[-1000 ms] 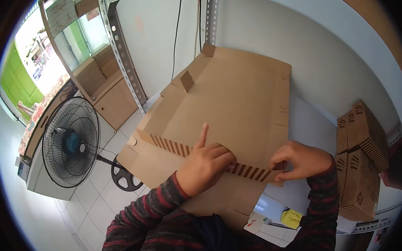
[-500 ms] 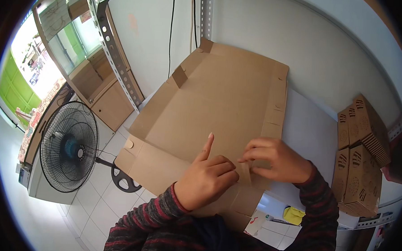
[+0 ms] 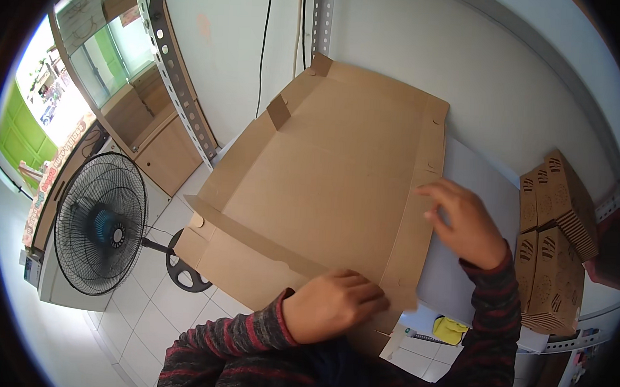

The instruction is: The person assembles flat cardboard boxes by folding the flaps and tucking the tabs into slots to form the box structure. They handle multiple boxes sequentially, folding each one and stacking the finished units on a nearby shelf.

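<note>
A large brown cardboard box blank point(image 3: 325, 153) lies unfolded in front of me, with creases, slots and small tabs along its sides. My left hand point(image 3: 336, 305) is closed at its near right corner, fingers bent together over the near flap; their tips are partly hidden. Over the right-hand strip of the blank, my right hand point(image 3: 464, 217) is raised with thumb and fingers apart and nothing between them. Two tabs on the far left side stand up from the sheet. The near left flap is bent up along its crease.
The blank rests on a white tabletop point(image 3: 473, 183). Stacks of folded printed cardboard boxes point(image 3: 549, 273) stand at the right. A black standing fan point(image 3: 101, 219) is on the left, near a perforated metal post point(image 3: 180, 77). A yellow cloth point(image 3: 449, 329) lies below the table's near edge.
My right hand has let go of the near right flap and moved up and right. My left hand has shifted slightly nearer to me, its raised index finger now bent down.
</note>
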The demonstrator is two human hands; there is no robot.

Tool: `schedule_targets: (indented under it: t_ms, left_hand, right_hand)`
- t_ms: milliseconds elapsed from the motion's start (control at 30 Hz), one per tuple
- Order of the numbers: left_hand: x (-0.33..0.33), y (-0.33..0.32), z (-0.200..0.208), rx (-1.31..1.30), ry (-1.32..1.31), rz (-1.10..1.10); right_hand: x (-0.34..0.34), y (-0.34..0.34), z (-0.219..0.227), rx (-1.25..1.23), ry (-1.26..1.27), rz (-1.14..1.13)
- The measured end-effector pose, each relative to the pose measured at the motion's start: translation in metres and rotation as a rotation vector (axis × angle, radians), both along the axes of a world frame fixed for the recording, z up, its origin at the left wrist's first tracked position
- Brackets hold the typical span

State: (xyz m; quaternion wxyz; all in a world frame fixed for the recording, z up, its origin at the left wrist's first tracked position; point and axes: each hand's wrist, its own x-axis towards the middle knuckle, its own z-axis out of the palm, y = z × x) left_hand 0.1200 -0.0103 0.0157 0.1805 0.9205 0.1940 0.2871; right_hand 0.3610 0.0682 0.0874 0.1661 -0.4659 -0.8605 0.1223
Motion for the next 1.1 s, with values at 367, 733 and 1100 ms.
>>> schedule_targets:
  t_ms: [367, 733, 1100]
  left_hand:
    - [-0.002, -0.010, 0.012, 0.001, -0.182, 0.233]
    - [-0.015, -0.015, 0.022, -0.155, -0.277, 0.208]
    - [-0.013, -0.018, -0.022, -0.151, 0.010, 0.002]
  right_hand:
    - [0.044, 0.045, -0.019, -0.363, 0.027, -0.253]
    - [0.042, 0.038, 0.001, -0.252, 0.146, 0.020]
    - [0.024, 0.037, -0.024, -0.060, 0.132, 0.082]
